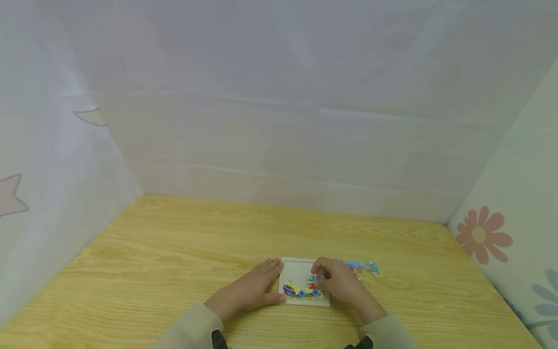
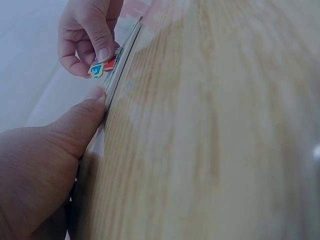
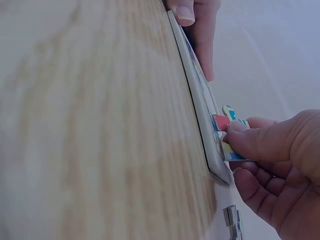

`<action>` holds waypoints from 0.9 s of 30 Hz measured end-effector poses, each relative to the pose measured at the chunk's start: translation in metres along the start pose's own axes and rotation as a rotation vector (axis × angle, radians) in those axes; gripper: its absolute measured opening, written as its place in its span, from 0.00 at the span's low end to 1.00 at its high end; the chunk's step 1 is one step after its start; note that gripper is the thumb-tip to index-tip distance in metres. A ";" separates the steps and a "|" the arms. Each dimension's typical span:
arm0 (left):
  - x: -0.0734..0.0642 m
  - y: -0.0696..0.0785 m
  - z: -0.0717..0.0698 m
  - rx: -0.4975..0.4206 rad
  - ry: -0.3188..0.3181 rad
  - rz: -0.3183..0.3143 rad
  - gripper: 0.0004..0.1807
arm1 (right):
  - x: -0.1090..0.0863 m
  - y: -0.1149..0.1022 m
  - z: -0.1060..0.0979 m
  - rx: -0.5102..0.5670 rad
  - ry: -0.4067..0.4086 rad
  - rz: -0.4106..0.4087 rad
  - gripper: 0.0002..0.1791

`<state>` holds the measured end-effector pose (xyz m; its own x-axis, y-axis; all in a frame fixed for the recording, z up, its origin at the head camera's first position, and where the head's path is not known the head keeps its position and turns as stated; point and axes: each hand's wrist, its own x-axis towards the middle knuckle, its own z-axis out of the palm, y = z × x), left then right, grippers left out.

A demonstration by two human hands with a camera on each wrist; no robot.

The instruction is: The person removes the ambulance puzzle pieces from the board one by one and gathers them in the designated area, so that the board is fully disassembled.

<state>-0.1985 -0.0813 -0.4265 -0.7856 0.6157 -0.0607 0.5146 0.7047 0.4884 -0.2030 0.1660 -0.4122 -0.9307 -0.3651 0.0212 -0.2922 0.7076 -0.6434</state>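
Muted, diffuse light; faint glare streaks the wall (image 1: 305, 131) behind the table (image 1: 174, 247). In both wrist views, the table's grain looks soft and blurred.

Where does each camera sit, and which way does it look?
Head: on the head, facing forward and down at the table, puzzle board, left hand and right hand; sleeves show too.
Left wrist: on that wrist, looking along the puzzle board's edge; left thumb near, right hand beyond.
Right wrist: on that wrist, looking at the right hand, which pinches a puzzle piece; left fingers show at the top.
Shared: both wrist views show both hands, the puzzle board's edge and that piece.
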 end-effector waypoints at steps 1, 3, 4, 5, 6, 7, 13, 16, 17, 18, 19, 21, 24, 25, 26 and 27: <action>0.000 0.000 0.000 -0.002 0.000 0.001 0.46 | 0.000 0.000 0.000 0.003 0.001 -0.002 0.08; 0.000 0.000 0.000 -0.002 -0.002 0.000 0.46 | 0.000 0.001 0.001 0.014 0.005 -0.015 0.07; 0.000 0.000 0.000 -0.003 -0.004 -0.002 0.46 | 0.000 0.003 0.001 0.026 0.007 -0.020 0.07; 0.000 0.000 0.000 -0.005 -0.004 -0.002 0.46 | 0.000 0.004 0.001 0.042 0.007 -0.023 0.07; 0.000 0.000 0.000 -0.003 -0.004 -0.003 0.46 | 0.000 0.006 0.001 0.062 0.008 -0.023 0.06; 0.000 0.000 0.000 -0.001 -0.005 -0.004 0.46 | 0.000 0.008 0.002 0.084 0.008 -0.023 0.06; 0.001 0.000 0.000 0.012 -0.009 -0.012 0.45 | 0.001 0.015 0.002 0.136 0.009 -0.029 0.06; 0.001 -0.001 0.001 0.014 -0.009 -0.013 0.45 | 0.001 0.015 0.001 0.152 0.011 -0.028 0.06; 0.001 0.000 0.000 0.013 -0.011 -0.013 0.45 | 0.000 0.014 0.001 0.161 0.014 -0.023 0.06; 0.001 0.000 0.000 0.012 -0.012 -0.013 0.45 | 0.000 0.013 0.000 0.176 0.016 -0.014 0.06; 0.001 0.000 0.000 0.012 -0.012 -0.012 0.45 | -0.001 0.013 0.000 0.202 0.017 0.000 0.07; 0.001 0.000 0.000 0.008 -0.015 -0.009 0.45 | -0.002 0.012 -0.002 0.248 0.027 0.030 0.09; 0.000 0.001 -0.001 0.009 -0.018 -0.003 0.45 | -0.005 0.010 -0.004 0.304 0.051 0.087 0.10; 0.000 0.001 -0.001 0.011 -0.018 0.000 0.45 | -0.006 0.010 -0.004 0.315 0.066 0.106 0.10; 0.000 0.001 -0.001 0.012 -0.018 0.001 0.45 | -0.006 0.010 -0.005 0.324 0.082 0.122 0.10; -0.001 0.002 -0.002 0.013 -0.017 0.002 0.45 | -0.007 0.010 -0.005 0.335 0.096 0.138 0.09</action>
<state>-0.1977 -0.0811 -0.4242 -0.7787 0.6229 -0.0748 0.5207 0.7082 0.4768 -0.2008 0.1784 -0.4147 -0.9774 -0.2105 -0.0216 -0.0893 0.5027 -0.8598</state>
